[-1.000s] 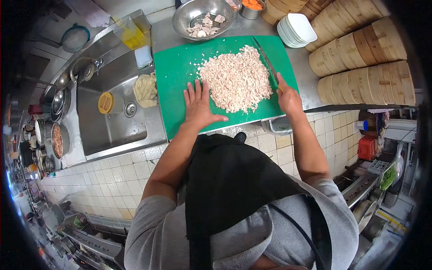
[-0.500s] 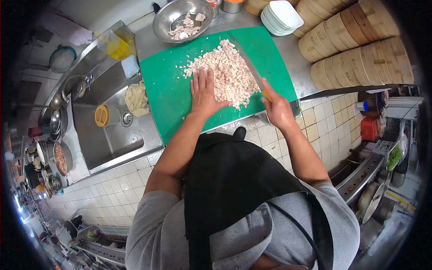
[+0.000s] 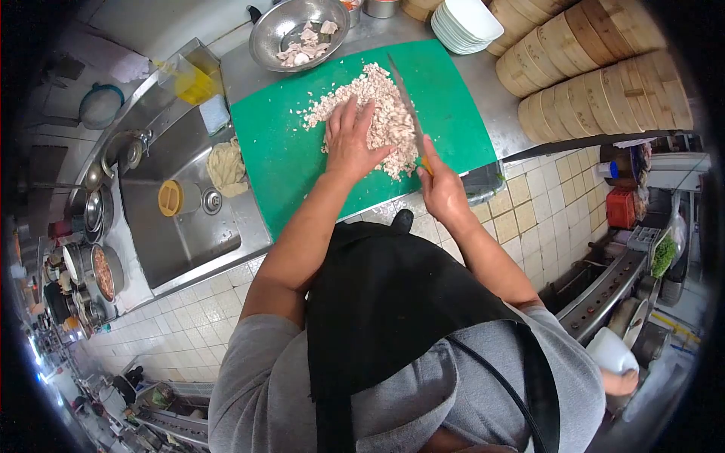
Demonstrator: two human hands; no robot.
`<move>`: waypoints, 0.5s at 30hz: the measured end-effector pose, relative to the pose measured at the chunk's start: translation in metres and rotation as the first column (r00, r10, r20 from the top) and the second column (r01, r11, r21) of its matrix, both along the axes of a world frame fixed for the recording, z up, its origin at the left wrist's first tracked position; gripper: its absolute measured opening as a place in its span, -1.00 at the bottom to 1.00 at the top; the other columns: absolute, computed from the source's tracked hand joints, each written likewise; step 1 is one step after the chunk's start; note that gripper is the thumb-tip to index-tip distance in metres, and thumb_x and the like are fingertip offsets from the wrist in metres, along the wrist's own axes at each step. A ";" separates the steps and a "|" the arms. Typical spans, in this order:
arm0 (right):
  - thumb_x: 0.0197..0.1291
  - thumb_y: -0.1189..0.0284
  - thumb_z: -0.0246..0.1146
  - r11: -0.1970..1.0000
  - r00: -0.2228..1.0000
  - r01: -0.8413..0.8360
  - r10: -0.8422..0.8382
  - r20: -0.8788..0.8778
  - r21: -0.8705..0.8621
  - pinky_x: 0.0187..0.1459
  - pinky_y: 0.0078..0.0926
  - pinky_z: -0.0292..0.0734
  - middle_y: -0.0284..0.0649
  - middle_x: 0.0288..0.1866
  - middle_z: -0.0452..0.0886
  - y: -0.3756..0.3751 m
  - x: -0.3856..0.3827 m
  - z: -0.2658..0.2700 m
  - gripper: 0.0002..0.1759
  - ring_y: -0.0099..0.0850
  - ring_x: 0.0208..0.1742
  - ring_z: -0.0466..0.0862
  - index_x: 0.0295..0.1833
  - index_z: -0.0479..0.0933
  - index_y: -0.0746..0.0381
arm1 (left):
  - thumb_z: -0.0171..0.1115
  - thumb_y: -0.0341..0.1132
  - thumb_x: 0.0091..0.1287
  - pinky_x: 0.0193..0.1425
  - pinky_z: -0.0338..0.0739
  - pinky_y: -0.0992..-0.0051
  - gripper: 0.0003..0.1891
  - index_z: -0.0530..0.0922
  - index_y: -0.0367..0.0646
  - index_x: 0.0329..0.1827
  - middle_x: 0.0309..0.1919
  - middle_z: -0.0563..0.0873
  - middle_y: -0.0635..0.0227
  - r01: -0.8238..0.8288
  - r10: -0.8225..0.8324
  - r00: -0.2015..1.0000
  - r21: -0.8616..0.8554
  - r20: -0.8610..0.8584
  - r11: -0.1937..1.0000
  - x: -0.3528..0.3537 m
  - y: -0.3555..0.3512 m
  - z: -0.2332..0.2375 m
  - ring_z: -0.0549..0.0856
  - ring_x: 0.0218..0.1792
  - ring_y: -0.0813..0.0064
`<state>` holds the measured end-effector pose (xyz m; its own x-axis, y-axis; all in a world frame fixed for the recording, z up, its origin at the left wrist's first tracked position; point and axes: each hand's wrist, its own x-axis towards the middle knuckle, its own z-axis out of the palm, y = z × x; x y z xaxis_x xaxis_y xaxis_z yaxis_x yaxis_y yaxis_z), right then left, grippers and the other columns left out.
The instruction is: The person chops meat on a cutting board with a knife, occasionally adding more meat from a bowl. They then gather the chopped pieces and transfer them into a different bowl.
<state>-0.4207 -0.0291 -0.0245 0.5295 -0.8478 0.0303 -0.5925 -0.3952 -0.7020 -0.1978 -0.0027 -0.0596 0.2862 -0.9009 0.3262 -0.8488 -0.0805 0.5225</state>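
A wide heap of finely chopped pale meat (image 3: 385, 113) lies on a green cutting board (image 3: 294, 177). The fingers of my left hand (image 3: 351, 143) are spread over the heap's left side, resting on the meat. My right hand (image 3: 444, 192) is closed around the orange handle of a long knife (image 3: 406, 98). The blade runs along the heap's right edge, pointing away from me. Behind the board's back edge, a metal colander (image 3: 264, 38) holds larger meat pieces.
White plates (image 3: 467, 26) and bamboo steamers (image 3: 604, 102) stand at the back right. Left of the board is a sink (image 3: 166, 234) with a cloth (image 3: 225, 167) by it. At the lower right, another person's hand (image 3: 619, 383) holds a white container (image 3: 613, 353).
The knife and my right hand have moved left, against the heap. My left hand has shifted slightly right over the meat. Another person's hand with a white container has appeared at the right.
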 end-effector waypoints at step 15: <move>0.41 0.53 0.25 0.990 0.905 -0.097 0.132 -0.404 0.105 0.03 0.00 0.63 0.27 -0.01 0.71 -0.019 0.015 0.024 -0.30 0.24 -0.01 0.71 0.64 0.31 0.06 | 0.60 -0.28 0.10 0.42 0.46 0.20 -0.68 0.82 0.01 -0.04 0.07 0.73 0.39 0.049 -0.058 0.996 -0.139 -0.064 0.989 0.010 0.001 -0.020 0.57 0.23 0.18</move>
